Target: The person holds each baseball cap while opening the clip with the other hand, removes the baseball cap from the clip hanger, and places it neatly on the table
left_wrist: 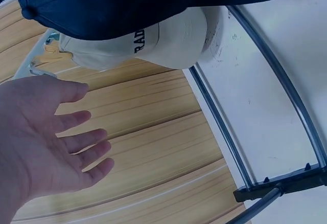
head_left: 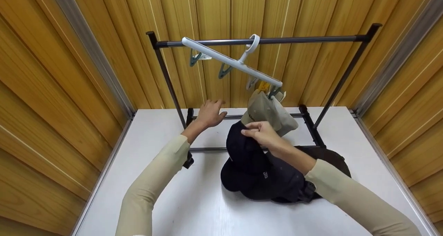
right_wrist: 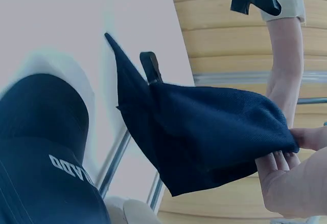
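My right hand (head_left: 261, 134) pinches the crown of a dark navy cap (head_left: 238, 146) between thumb and fingers, holding it up over other dark caps (head_left: 282, 177) on the white table. In the right wrist view the held cap (right_wrist: 209, 127) hangs sideways, its strap sticking out. My left hand (head_left: 209, 114) reaches toward the rack, holding nothing; the left wrist view shows its fingers (left_wrist: 84, 141) spread apart. Beside the held cap, a beige cap (head_left: 263, 108) and a paler cap (head_left: 285, 116) hang from clips at the low end of a white hanger (head_left: 221, 57).
The hanger tilts on the top bar (head_left: 311, 39) of a dark metal rack, its other clips (head_left: 225, 71) dangling. The rack's feet (head_left: 313, 128) stand on the white table (head_left: 138, 180). Wood-patterned walls (head_left: 214, 14) enclose the back and sides.
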A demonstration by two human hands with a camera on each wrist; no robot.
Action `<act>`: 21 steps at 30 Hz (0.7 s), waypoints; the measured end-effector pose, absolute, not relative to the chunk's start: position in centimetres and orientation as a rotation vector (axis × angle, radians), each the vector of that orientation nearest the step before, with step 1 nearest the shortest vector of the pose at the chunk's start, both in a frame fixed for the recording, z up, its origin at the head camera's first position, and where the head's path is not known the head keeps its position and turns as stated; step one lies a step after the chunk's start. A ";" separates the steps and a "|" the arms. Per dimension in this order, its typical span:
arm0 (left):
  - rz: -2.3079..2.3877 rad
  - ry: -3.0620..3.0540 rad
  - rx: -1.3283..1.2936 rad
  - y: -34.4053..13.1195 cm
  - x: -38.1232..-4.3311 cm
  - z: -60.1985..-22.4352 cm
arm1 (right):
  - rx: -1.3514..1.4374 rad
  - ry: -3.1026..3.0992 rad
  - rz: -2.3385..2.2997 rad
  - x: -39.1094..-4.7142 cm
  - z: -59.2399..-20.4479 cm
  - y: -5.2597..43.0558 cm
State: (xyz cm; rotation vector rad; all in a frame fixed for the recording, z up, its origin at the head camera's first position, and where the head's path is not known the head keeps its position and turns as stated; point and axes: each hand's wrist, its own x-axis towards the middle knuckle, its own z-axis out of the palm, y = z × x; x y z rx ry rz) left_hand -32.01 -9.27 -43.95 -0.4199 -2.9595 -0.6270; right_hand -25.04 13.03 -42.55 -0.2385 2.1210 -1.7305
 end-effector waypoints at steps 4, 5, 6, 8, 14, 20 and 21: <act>-0.608 -2.929 -0.360 -10.3 -31.2 -45.1 | -0.170 1.997 -1.752 -23.9 -43.5 12.6; -0.601 -2.916 -0.339 -10.8 -31.0 -45.4 | -0.157 1.963 -1.762 -23.7 -43.7 12.4; -0.599 -2.900 -0.322 -11.3 -30.7 -45.7 | -0.143 1.933 -1.772 -23.4 -44.0 12.2; -0.574 -2.866 -0.289 -12.4 -30.2 -46.2 | -0.128 1.877 -1.778 -22.9 -44.5 11.9; -0.372 -2.808 -0.283 -15.2 -28.1 -47.3 | -0.134 1.784 -1.691 -21.2 -46.1 11.4; -0.325 -2.815 -0.280 -16.7 -26.6 -48.3 | -0.133 1.751 -1.681 -21.0 -47.2 12.1; -0.334 -2.818 -0.279 -16.8 -26.4 -48.5 | -0.129 1.750 -1.677 -21.1 -47.4 12.3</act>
